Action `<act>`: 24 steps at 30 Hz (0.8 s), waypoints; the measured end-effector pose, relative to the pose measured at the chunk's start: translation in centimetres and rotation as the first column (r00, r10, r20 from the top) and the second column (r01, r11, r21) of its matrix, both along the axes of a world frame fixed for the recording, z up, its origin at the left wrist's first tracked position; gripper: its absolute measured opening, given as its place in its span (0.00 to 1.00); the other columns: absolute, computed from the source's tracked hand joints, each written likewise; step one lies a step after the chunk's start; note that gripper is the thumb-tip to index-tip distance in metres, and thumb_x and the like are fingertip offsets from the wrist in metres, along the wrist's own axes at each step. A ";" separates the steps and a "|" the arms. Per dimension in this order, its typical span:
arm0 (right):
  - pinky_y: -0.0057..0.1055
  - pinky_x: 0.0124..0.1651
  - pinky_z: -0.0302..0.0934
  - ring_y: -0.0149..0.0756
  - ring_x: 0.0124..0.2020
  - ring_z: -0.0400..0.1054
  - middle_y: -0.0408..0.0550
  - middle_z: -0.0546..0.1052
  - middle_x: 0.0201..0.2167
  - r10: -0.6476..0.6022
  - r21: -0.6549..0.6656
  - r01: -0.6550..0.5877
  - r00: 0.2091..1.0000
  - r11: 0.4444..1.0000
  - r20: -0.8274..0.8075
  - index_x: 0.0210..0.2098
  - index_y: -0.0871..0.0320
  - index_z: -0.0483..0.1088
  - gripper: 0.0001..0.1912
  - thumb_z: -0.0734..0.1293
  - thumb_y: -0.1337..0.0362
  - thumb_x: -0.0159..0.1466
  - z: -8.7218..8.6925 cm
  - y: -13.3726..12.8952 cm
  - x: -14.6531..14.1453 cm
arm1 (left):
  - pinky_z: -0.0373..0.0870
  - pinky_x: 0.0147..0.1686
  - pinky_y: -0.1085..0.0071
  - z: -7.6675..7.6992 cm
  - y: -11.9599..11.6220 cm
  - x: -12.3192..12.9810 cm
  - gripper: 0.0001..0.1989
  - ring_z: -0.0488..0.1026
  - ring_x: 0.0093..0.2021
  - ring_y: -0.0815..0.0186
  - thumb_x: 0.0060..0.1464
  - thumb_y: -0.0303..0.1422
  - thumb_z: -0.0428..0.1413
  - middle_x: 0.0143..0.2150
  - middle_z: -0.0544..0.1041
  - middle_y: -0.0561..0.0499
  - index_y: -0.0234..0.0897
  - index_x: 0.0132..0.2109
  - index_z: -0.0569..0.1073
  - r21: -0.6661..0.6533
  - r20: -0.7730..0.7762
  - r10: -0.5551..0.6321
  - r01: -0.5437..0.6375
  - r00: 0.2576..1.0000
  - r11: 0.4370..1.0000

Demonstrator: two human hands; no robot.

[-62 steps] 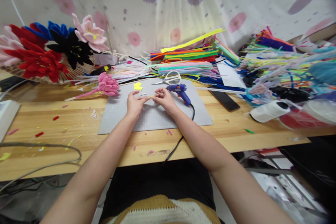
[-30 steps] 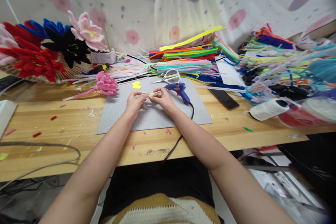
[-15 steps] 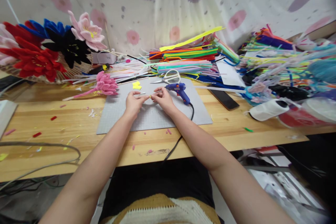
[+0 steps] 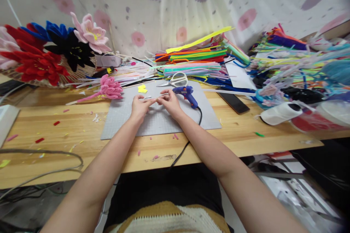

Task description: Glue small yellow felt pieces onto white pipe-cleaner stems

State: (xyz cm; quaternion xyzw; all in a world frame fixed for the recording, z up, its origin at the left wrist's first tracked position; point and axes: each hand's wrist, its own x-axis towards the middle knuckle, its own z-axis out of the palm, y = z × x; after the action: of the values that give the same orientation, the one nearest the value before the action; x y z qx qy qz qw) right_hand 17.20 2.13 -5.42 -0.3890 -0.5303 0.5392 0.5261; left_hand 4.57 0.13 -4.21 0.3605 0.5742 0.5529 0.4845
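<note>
My left hand (image 4: 139,109) and my right hand (image 4: 171,103) meet fingertip to fingertip above a grey cutting mat (image 4: 158,125). Both are closed in a pinch on a small, thin white stick (image 4: 148,97), whose pale end shows by the left index finger. Its middle is hidden by the fingers. Just right of my right hand, a blue glue gun (image 4: 187,95) lies on the mat, its black cord running toward the front edge. White-handled scissors (image 4: 179,80) rest behind the hands. Small yellow pieces (image 4: 142,88) lie at the mat's back left.
A pink fuzzy flower (image 4: 111,88) lies left of the mat. Fuzzy flowers (image 4: 41,62) stand at the far left. Bundles of coloured pipe cleaners (image 4: 197,56) line the back. A phone (image 4: 233,102) and a white spool (image 4: 279,113) sit at right. Scraps dot the wooden table (image 4: 90,127).
The fingertips have shifted slightly against each other; a yellow speck seen between them before is now hidden. My arms and the things on the table stay practically in place.
</note>
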 end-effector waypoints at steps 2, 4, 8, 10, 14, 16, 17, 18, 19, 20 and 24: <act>0.27 0.32 0.62 0.26 0.24 0.66 0.34 0.70 0.21 0.011 0.003 -0.011 1.000 1.000 0.002 0.34 0.55 0.56 0.17 0.67 0.62 0.48 0.0 0.0 0.0 | 0.55 0.17 0.79 0.0 0.0 0.0 0.31 0.68 0.21 0.72 0.26 0.34 0.66 0.27 0.74 0.54 0.40 0.36 0.56 0.013 0.022 -0.010 0.010 1.000 1.000; 0.27 0.32 0.62 0.26 0.24 0.66 0.34 0.70 0.21 0.022 -0.002 -0.022 1.000 1.000 -0.012 0.34 0.55 0.56 0.17 0.67 0.62 0.48 0.1 0.0 0.1 | 0.58 0.19 0.78 0.0 0.1 -0.1 0.30 0.70 0.22 0.71 0.26 0.34 0.66 0.28 0.74 0.54 0.39 0.35 0.56 0.023 0.054 -0.019 0.018 0.998 1.000; 0.28 0.34 0.62 0.26 0.26 0.66 0.34 0.71 0.23 0.062 -0.019 -0.062 0.998 0.998 0.001 0.36 0.55 0.56 0.21 0.68 0.64 0.45 -0.1 0.0 0.0 | 0.59 0.21 0.79 -0.1 0.3 -0.1 0.28 0.69 0.22 0.73 0.25 0.30 0.65 0.26 0.73 0.57 0.39 0.33 0.56 0.057 0.141 -0.037 0.029 0.989 0.998; 0.28 0.35 0.62 0.27 0.27 0.66 0.34 0.71 0.23 0.072 -0.021 -0.071 0.996 0.997 0.047 0.36 0.55 0.56 0.22 0.69 0.65 0.44 -0.1 0.0 -0.1 | 0.55 0.20 0.80 -0.2 0.3 -0.2 0.27 0.65 0.19 0.76 0.25 0.29 0.65 0.21 0.70 0.60 0.39 0.32 0.56 0.087 0.169 -0.051 0.037 0.984 0.996; 0.29 0.34 0.61 0.27 0.25 0.66 0.34 0.71 0.22 0.053 -0.050 -0.048 0.994 0.998 0.099 0.35 0.55 0.56 0.23 0.70 0.64 0.44 -0.1 -0.2 -0.2 | 0.51 0.19 0.80 -0.1 0.2 -0.1 0.25 0.59 0.16 0.78 0.25 0.29 0.64 0.16 0.65 0.63 0.38 0.30 0.57 0.117 0.159 -0.061 0.043 0.985 0.992; 0.28 0.34 0.60 0.26 0.24 0.66 0.33 0.70 0.21 0.045 -0.069 -0.039 0.994 0.997 0.098 0.35 0.55 0.55 0.22 0.69 0.64 0.44 0.0 -0.2 -0.2 | 0.53 0.20 0.80 0.0 0.1 -0.1 0.24 0.60 0.17 0.77 0.26 0.30 0.65 0.17 0.66 0.62 0.38 0.30 0.59 0.117 0.130 -0.061 0.046 0.990 0.992; 0.28 0.33 0.60 0.26 0.24 0.65 0.33 0.70 0.21 0.039 -0.075 -0.032 0.995 0.997 0.093 0.35 0.55 0.55 0.22 0.69 0.64 0.44 0.0 -0.3 -0.1 | 0.54 0.20 0.79 0.0 0.1 0.0 0.23 0.61 0.18 0.77 0.27 0.31 0.65 0.18 0.68 0.61 0.38 0.31 0.60 0.110 0.115 -0.060 0.047 0.992 0.993; 0.28 0.33 0.60 0.26 0.24 0.65 0.33 0.70 0.21 0.032 -0.081 -0.025 0.996 0.996 0.084 0.35 0.55 0.55 0.22 0.69 0.64 0.44 0.0 -0.3 -0.1 | 0.55 0.21 0.79 0.1 0.1 0.0 0.22 0.62 0.19 0.76 0.28 0.32 0.65 0.20 0.69 0.59 0.37 0.31 0.61 0.098 0.103 -0.056 0.046 0.993 0.994; 0.28 0.33 0.60 0.26 0.23 0.65 0.33 0.70 0.21 0.025 -0.086 -0.018 0.997 0.996 0.072 0.35 0.55 0.55 0.22 0.69 0.64 0.44 0.1 -0.3 -0.1 | 0.56 0.21 0.78 0.1 0.0 0.0 0.22 0.64 0.20 0.75 0.29 0.34 0.64 0.21 0.70 0.58 0.37 0.32 0.62 0.086 0.096 -0.056 0.048 0.994 0.995; 0.28 0.33 0.60 0.25 0.23 0.65 0.33 0.70 0.21 0.018 -0.094 -0.013 0.998 0.995 0.055 0.35 0.55 0.55 0.22 0.69 0.64 0.44 0.1 -0.3 -0.1 | 0.57 0.21 0.78 0.1 0.0 0.0 0.22 0.65 0.22 0.74 0.30 0.35 0.64 0.23 0.72 0.56 0.37 0.33 0.63 0.074 0.095 -0.060 0.053 0.994 0.996; 0.27 0.33 0.61 0.25 0.22 0.65 0.33 0.70 0.21 0.026 -0.120 -0.025 1.000 0.992 0.010 0.34 0.55 0.55 0.22 0.70 0.65 0.44 0.1 -0.3 -0.1 | 0.57 0.22 0.78 0.2 0.0 -0.1 0.25 0.68 0.24 0.73 0.27 0.33 0.65 0.26 0.74 0.53 0.36 0.36 0.63 0.053 0.107 -0.075 0.070 0.991 0.996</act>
State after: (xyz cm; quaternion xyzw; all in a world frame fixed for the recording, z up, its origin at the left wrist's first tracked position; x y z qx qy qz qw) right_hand 17.14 1.85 -5.28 -0.4160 -0.5050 0.5745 0.4918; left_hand 4.49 0.15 -4.01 0.3622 0.5196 0.5676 0.5259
